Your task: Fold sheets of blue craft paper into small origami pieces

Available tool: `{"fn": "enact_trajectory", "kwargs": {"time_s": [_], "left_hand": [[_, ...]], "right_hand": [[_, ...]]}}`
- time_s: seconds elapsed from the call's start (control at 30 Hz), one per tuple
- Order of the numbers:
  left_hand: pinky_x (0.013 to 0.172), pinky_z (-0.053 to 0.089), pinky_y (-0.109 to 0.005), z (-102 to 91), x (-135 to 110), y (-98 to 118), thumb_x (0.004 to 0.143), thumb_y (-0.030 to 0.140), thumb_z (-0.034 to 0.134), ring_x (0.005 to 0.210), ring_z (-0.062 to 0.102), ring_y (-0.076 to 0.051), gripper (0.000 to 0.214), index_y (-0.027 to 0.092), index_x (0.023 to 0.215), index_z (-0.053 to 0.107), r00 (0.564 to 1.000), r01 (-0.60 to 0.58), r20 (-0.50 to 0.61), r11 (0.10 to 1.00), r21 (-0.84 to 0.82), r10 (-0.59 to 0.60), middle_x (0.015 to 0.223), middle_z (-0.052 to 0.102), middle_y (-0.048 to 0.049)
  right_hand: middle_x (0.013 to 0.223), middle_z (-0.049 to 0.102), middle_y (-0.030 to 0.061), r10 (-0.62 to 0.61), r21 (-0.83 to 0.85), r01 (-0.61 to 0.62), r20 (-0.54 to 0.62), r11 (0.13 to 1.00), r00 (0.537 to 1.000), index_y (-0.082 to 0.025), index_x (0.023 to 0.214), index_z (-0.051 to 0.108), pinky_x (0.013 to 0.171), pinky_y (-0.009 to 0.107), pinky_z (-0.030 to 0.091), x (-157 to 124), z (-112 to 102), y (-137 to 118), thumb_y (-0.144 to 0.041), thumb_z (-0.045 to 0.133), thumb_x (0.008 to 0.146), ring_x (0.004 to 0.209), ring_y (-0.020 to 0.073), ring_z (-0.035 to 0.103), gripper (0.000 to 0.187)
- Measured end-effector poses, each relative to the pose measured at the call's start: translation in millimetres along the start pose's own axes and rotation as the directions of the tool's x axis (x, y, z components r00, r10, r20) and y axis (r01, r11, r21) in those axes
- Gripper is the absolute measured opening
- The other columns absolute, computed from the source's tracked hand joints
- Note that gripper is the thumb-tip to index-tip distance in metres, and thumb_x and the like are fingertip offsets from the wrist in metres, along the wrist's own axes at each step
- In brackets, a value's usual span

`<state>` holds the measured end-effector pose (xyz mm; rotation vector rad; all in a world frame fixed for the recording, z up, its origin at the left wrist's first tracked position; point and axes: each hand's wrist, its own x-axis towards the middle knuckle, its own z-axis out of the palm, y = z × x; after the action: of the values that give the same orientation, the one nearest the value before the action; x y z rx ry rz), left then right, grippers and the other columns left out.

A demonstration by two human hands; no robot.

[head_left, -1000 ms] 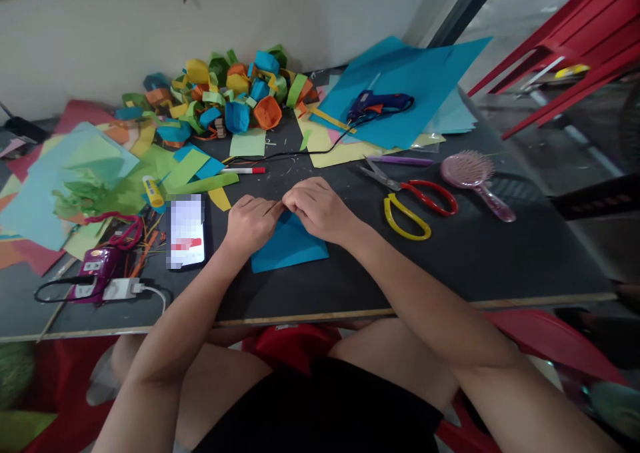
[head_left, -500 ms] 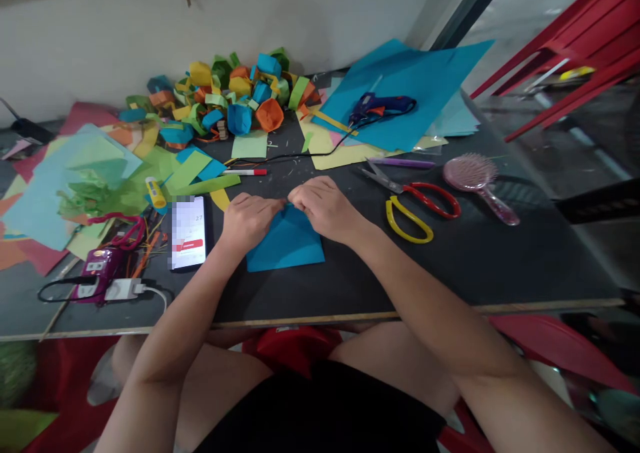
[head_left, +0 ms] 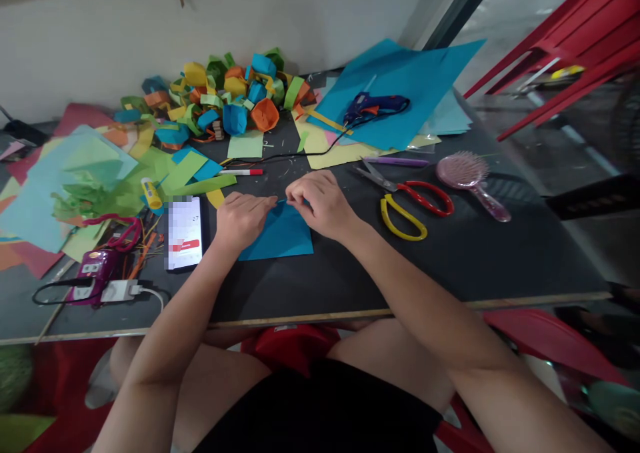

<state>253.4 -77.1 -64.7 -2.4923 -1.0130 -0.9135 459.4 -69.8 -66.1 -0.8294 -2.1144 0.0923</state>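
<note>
A blue sheet of paper (head_left: 280, 238) lies on the black table (head_left: 380, 266) right in front of me. My left hand (head_left: 240, 218) rests on its left part with the fingers curled and pressed down on the paper. My right hand (head_left: 320, 203) pinches the sheet's far edge, fingers together. The two hands almost meet at the top of the sheet.
A phone (head_left: 183, 233) lies left of the sheet. Red scissors (head_left: 420, 194) and yellow scissors (head_left: 403, 219) lie to the right, with a pink hairbrush (head_left: 470, 176). Behind are a red marker (head_left: 243, 171), folded paper pieces (head_left: 225, 99), a glue gun (head_left: 375, 104) on big blue sheets, a glue stick (head_left: 151, 191) and a charger (head_left: 100, 279).
The blue sheet has shifted a little to the left and nearer the hands' pinch. Both hands stay at its far edge, barely moved.
</note>
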Motion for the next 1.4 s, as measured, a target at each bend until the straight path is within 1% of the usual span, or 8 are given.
{"fn": "enact_trajectory", "kwargs": {"time_s": [0.27, 0.57, 0.77, 0.93, 1.07, 1.13, 1.3, 1.4], "left_hand": [[0.061, 0.040, -0.029, 0.5, -2, -2, 0.092, 0.016, 0.051, 0.066, 0.068, -0.012, 0.019, 0.020, 0.089, 0.069, 1.000, -0.024, 0.001, 0.999, 0.023, 0.024, 0.080, 0.076, 0.0003], [0.060, 0.041, -0.028, -0.6, 1, 1, 0.090, 0.013, 0.053, 0.064, 0.067, -0.012, 0.018, 0.019, 0.088, 0.069, 0.996, -0.072, -0.046, 0.997, 0.026, 0.073, 0.076, 0.075, 0.0016], [0.061, 0.042, -0.027, 1.7, -3, -2, 0.091, 0.015, 0.054, 0.068, 0.069, -0.012, 0.018, 0.021, 0.087, 0.071, 0.999, -0.040, -0.024, 0.999, -0.017, 0.040, 0.079, 0.076, 0.0017], [0.062, 0.044, -0.027, 0.7, -4, -5, 0.089, 0.016, 0.057, 0.070, 0.071, -0.013, 0.017, 0.021, 0.093, 0.073, 0.999, -0.010, -0.046, 1.000, -0.020, 0.009, 0.081, 0.077, 0.0005], [0.062, 0.046, -0.028, 0.8, -4, -7, 0.091, 0.019, 0.055, 0.071, 0.071, -0.014, 0.020, 0.023, 0.093, 0.074, 0.999, 0.038, 0.006, 0.999, -0.032, -0.038, 0.080, 0.077, -0.0006], [0.063, 0.048, -0.027, 1.3, -6, -9, 0.093, 0.020, 0.052, 0.072, 0.072, -0.014, 0.023, 0.022, 0.093, 0.075, 0.996, 0.084, 0.019, 0.995, -0.049, -0.083, 0.080, 0.077, -0.0016], [0.063, 0.047, -0.027, 2.1, -6, -12, 0.094, 0.018, 0.050, 0.075, 0.073, -0.014, 0.024, 0.019, 0.094, 0.074, 0.994, 0.111, 0.001, 0.990, -0.083, -0.111, 0.082, 0.077, -0.0021], [0.063, 0.045, -0.028, 3.2, -4, -8, 0.093, 0.019, 0.052, 0.072, 0.072, -0.015, 0.021, 0.019, 0.092, 0.073, 0.998, 0.065, -0.010, 0.996, -0.061, -0.065, 0.081, 0.077, -0.0019]], "right_hand": [[0.081, 0.065, 0.0014, 0.006, -0.059, -0.005, 0.017, 0.998, 1.000, -0.023, 0.078, 0.036, 0.075, 0.032, 0.037, -3, 10, -4, -0.002, 0.033, 0.091, 0.072, 0.0156, 0.052, 0.025], [0.080, 0.065, 0.0003, -0.045, -0.055, 0.045, -0.002, 0.997, 0.999, -0.024, 0.078, 0.033, 0.078, 0.031, 0.038, -2, 8, -3, 0.000, 0.036, 0.090, 0.075, 0.0156, 0.052, 0.027], [0.082, 0.063, 0.0014, -0.028, -0.063, 0.033, 0.072, 0.997, 0.997, -0.023, 0.079, 0.036, 0.079, 0.032, 0.037, -5, 7, 1, -0.003, 0.033, 0.093, 0.073, 0.0154, 0.050, 0.025], [0.081, 0.063, -0.0005, 0.017, -0.036, -0.014, 0.082, 0.999, 0.996, -0.023, 0.079, 0.037, 0.082, 0.034, 0.035, -7, 3, 9, -0.003, 0.037, 0.090, 0.074, 0.0156, 0.051, 0.023], [0.082, 0.063, -0.0011, 0.031, -0.005, -0.031, 0.095, 1.000, 0.995, -0.023, 0.078, 0.035, 0.082, 0.035, 0.034, -8, -6, 19, -0.002, 0.038, 0.087, 0.074, 0.0163, 0.051, 0.023], [0.083, 0.062, 0.0002, 0.066, -0.008, -0.066, 0.059, 0.998, 0.996, -0.024, 0.079, 0.036, 0.080, 0.036, 0.034, -9, -14, 29, -0.003, 0.040, 0.085, 0.076, 0.0179, 0.052, 0.022], [0.083, 0.059, 0.0036, 0.161, -0.032, -0.169, -0.167, 0.985, 0.973, -0.025, 0.081, 0.038, 0.077, 0.038, 0.036, -7, -30, 47, -0.010, 0.044, 0.086, 0.080, 0.0217, 0.053, 0.016], [0.084, 0.062, 0.0027, 0.089, 0.028, -0.086, -0.130, 0.996, 0.988, -0.024, 0.083, 0.039, 0.078, 0.037, 0.039, -4, -19, 33, -0.013, 0.050, 0.088, 0.081, 0.0200, 0.056, 0.016]]}}
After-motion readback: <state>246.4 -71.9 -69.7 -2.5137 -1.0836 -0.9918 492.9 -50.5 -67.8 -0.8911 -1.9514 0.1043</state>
